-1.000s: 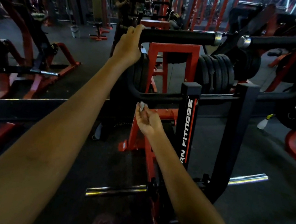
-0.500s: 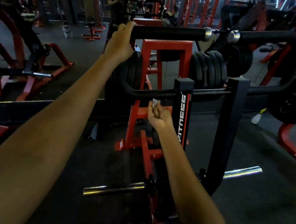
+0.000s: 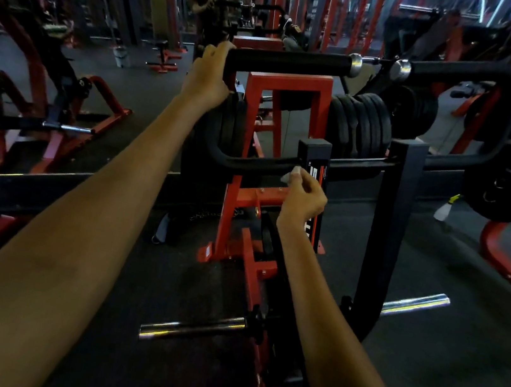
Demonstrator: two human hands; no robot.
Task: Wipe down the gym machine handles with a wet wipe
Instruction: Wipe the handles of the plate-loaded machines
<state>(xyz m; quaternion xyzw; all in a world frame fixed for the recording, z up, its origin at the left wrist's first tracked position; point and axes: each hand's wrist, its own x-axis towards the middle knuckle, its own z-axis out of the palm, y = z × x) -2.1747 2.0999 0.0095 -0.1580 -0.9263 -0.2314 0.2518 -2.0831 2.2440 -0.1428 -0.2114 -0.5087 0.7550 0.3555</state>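
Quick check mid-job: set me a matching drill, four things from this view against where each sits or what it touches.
Things:
1. left hand
2. right hand
3. small white wet wipe
4. white spray bottle

Places:
A. on the floor at right
B. pinched in fingertips beside the curved black lower bar
C. gripping the black foam upper handle
D. holding the wipe

Pairs: 1-C, 2-D, 3-B, 4-A

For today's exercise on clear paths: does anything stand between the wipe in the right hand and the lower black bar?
Nothing visible. The right hand pinches the wet wipe right under the lower black bar.
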